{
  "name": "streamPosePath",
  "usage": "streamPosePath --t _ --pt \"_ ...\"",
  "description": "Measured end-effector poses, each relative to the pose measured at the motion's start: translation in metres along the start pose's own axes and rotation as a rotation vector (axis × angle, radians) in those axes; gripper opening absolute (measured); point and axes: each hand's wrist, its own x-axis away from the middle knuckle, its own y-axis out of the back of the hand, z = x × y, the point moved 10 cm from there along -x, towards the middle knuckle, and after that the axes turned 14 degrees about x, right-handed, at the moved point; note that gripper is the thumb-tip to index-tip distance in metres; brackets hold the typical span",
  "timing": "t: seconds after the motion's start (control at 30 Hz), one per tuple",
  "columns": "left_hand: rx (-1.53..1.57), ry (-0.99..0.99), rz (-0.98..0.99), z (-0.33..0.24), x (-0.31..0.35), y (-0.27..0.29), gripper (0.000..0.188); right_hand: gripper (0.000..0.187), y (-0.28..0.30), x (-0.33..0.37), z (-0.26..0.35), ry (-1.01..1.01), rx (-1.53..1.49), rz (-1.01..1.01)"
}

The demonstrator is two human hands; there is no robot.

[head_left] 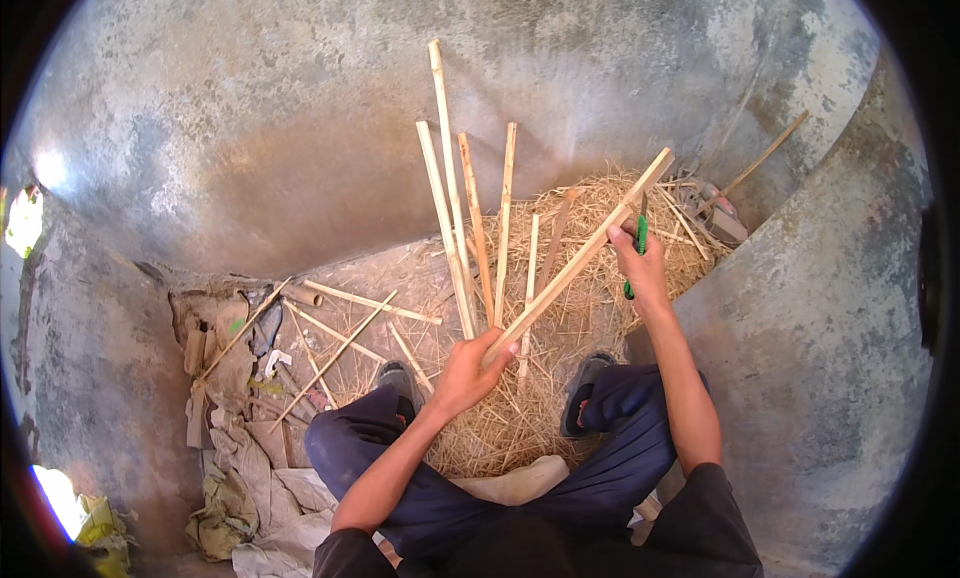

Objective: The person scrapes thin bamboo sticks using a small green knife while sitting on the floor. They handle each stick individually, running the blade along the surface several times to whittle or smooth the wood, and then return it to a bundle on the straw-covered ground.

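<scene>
A long, pale bamboo strip [575, 263] slants up and to the right between my hands. Near its lower end, my left hand [470, 374] is closed around it. Farther up, my right hand [645, 271] grips a green-handled knife [641, 236], with its thumb against the strip. The dark blade stands beside the strip's upper part, partly covered by the hand; whether it touches the bamboo, I cannot tell. Just beyond my left hand, several bamboo strips [433, 188] lean upright against the wall.
Bamboo shavings [470, 443] cover the floor between my feet, with a larger heap [690, 263] at right. Loose strips [345, 348] lie crossed at left, near crumpled cloth [250, 488]. A curved concrete wall [300, 158] stands ahead, and another [820, 348] at right.
</scene>
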Motion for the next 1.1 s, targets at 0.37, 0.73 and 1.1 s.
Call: streamPosePath --t 0.37,0.73,1.1 --pt "0.047 0.127 0.256 0.026 0.003 -0.023 0.038 0.026 -0.016 0.015 0.001 -0.026 -0.091 0.101" --pt "0.258 0.048 0.065 0.024 -0.008 -0.027 0.045 0.029 -0.073 0.054 0.013 0.059 -0.003 0.175" --pt "0.505 0.113 0.106 0.038 -0.01 -0.028 0.025 0.026 -0.108 0.071 0.031 0.144 -0.061 0.474"
